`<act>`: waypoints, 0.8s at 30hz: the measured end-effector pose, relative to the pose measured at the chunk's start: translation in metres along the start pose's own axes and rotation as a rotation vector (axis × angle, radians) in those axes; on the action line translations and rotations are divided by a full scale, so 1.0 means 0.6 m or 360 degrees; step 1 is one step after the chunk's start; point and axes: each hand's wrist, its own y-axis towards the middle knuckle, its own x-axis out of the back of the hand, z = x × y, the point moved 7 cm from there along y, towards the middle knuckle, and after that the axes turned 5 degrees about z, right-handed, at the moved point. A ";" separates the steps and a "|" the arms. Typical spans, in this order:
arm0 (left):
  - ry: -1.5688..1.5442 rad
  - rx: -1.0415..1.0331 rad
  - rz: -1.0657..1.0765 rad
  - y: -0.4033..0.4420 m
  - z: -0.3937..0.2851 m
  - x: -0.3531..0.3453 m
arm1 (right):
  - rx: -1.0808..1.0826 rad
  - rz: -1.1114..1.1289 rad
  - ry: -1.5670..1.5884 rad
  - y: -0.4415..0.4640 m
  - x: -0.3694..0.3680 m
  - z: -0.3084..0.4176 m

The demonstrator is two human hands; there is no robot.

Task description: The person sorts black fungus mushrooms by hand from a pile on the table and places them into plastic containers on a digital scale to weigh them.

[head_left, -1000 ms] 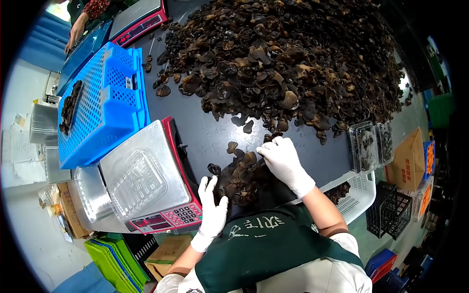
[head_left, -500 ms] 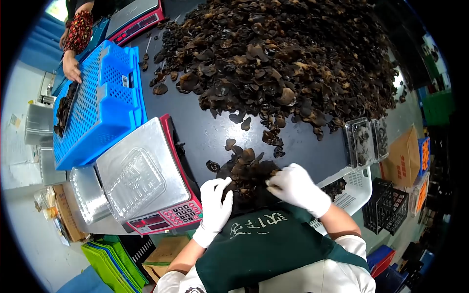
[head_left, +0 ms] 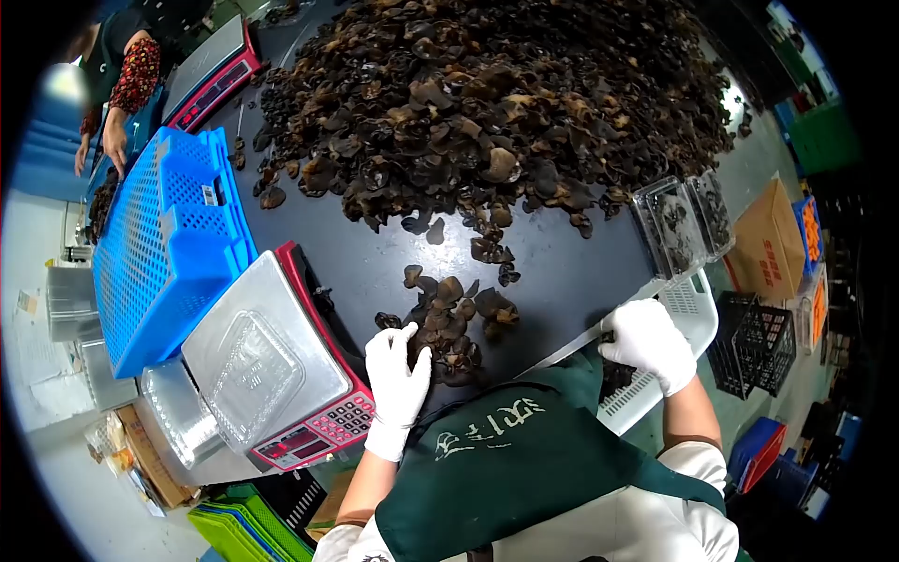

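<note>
In a white glove, my left hand [head_left: 397,382] rests at the left edge of a small pile of wood ear mushrooms [head_left: 445,323] on the dark table. Its thumb and forefinger are apart, with the fingertips against the pile. My right hand [head_left: 648,345], also gloved in white, is over the table's front edge beside a white basket [head_left: 688,298]. Its fingers are curled; anything inside them is hidden. Dark pieces lie low in the basket, partly covered by that hand and the green apron [head_left: 524,459].
A large mushroom heap [head_left: 487,112] covers the table's far side. At left stand a scale [head_left: 272,356] bearing a clear plastic lid or tray, and a blue crate [head_left: 173,244]. Clear boxes [head_left: 676,225] sit at the right edge. A co-worker's hand [head_left: 114,140] is behind the crate.
My right hand has moved away from the small pile, rightward to the basket. My left hand stays by the pile, which now shows more openly. The camera view has shifted.
</note>
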 end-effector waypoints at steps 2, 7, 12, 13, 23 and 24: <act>0.0036 0.0001 0.0053 0.005 -0.003 -0.004 | 0.0144 -0.0237 -0.0159 0.011 0.003 0.037; 0.0114 -0.0019 0.0159 0.020 -0.003 -0.013 | 0.1146 -0.0444 0.0212 0.068 -0.060 0.222; 0.0015 0.0038 -0.0019 0.021 0.005 0.007 | 0.1316 -0.0613 0.0091 0.120 -0.115 0.256; -0.0038 0.0070 -0.0117 0.019 0.007 0.015 | 0.1232 -0.0623 0.0073 0.126 -0.093 0.236; -0.1108 -0.0384 0.0946 -0.004 -0.151 -0.055 | 0.0722 -0.0983 0.0785 0.086 0.023 0.066; -0.1358 -0.0545 0.1309 -0.027 -0.187 -0.073 | 0.0649 -0.0975 0.0757 0.086 0.031 0.054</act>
